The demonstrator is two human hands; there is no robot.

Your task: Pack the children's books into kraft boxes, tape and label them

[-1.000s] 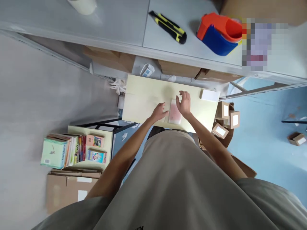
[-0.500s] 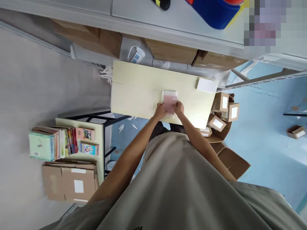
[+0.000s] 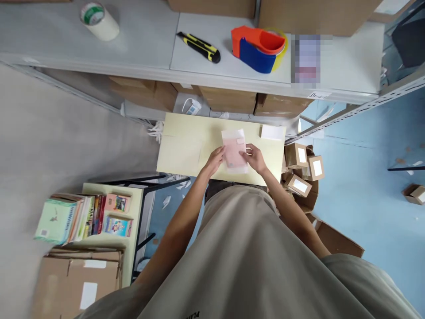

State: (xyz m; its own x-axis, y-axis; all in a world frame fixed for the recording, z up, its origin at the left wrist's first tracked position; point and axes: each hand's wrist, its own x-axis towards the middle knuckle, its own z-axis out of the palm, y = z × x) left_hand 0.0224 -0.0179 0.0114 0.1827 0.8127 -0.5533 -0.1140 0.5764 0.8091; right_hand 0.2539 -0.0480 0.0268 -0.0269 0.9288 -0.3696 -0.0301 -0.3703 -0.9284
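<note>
A flat pink item in a clear plastic sleeve (image 3: 234,150) is held over the pale yellow table (image 3: 186,141). My left hand (image 3: 215,159) grips its left edge and my right hand (image 3: 255,157) grips its right edge. A small white box (image 3: 271,132) lies on the table's far right corner, apart from both hands.
A grey shelf (image 3: 149,53) beyond the table carries a tape roll (image 3: 98,20), a yellow-black utility knife (image 3: 199,46) and a red-blue tape dispenser (image 3: 259,43). Small brown labelled boxes (image 3: 303,170) sit at the right. Books (image 3: 83,215) and a cardboard carton (image 3: 76,283) stand at the left.
Both hands went from touching the sleeved item on the table to gripping it by its side edges. The item now sits a little farther up between the hands.
</note>
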